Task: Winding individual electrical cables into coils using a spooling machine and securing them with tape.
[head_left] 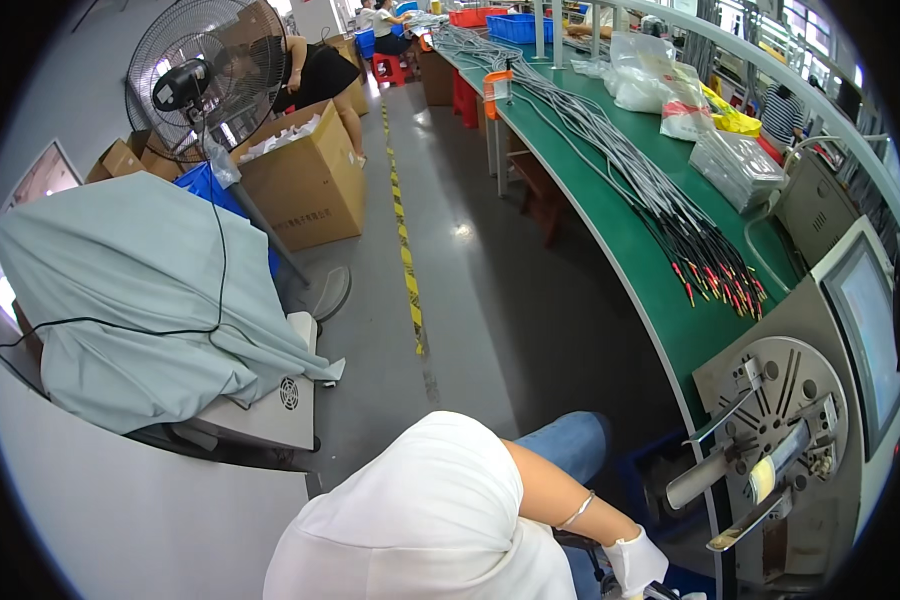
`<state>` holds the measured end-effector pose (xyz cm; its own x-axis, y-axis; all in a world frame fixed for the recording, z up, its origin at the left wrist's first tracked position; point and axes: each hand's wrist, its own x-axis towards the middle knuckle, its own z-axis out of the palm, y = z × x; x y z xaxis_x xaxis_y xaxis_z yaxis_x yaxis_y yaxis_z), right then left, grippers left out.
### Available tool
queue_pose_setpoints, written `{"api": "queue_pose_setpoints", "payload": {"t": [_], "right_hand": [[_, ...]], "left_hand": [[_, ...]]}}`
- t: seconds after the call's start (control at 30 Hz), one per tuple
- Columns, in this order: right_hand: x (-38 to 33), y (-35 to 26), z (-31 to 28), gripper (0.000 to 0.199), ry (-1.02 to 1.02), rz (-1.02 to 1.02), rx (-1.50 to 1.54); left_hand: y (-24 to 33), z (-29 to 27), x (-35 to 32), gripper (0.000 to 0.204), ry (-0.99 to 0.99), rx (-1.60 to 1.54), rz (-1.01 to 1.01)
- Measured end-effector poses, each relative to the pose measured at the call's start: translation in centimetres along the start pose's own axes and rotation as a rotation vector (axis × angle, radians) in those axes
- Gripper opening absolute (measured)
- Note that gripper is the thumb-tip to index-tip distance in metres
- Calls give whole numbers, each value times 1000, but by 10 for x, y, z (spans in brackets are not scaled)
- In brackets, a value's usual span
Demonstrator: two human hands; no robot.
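My left arm comes out of a white sleeve, with a bangle at the wrist, and reaches toward the lower right. A white glove covers my left hand (636,562), which sits at the bottom edge of the picture. Its fingers are mostly cut off or hidden there. Black cable-like pieces (660,592) show right by the hand; whether it grips them is not clear. My right hand is out of the picture. Just right of my left hand stands a machine with a slotted round plate (785,400), several metal arms projecting from it, and a screen (865,320).
A green bench (610,220) curves away, bearing a long bundle of grey cables (620,150) with red and yellow tips. Plastic bags (640,75) lie behind it. Left are a draped cloth (140,290), a fan (205,80) and a carton (305,185). Other people work farther off.
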<state>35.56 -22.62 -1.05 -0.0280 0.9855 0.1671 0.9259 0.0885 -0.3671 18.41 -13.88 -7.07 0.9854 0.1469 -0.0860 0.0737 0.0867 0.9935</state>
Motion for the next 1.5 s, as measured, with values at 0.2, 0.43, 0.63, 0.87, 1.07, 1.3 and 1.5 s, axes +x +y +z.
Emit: {"api": "queue_pose_setpoints", "payload": {"t": [0.2, 0.43, 0.63, 0.87, 1.07, 1.3, 1.5], "right_hand": [[5, -9, 0, 11, -51, -45, 57], [3, -10, 1, 10, -294, -51, 67], [2, 7, 10, 13, -159, -54, 143], [-4, 12, 4, 22, -370, 44, 249], [-5, -2, 5, 32, -347, 123, 64], [-14, 6, 18, 38, -265, 178, 335], [-22, 38, 24, 38, -288, 236, 521]], "left_hand": [[-6, 4, 4, 39, -8, -39, -57], [-21, 10, 5, 40, -63, -168, -65], [-17, 9, 6, 38, -16, -79, -6], [-36, 19, 25, 40, -102, -98, -36], [-29, 22, 26, 39, 317, 356, 364], [3, 15, 9, 42, 26, -111, -45], [0, 14, 17, 43, -112, -104, -58]]}}
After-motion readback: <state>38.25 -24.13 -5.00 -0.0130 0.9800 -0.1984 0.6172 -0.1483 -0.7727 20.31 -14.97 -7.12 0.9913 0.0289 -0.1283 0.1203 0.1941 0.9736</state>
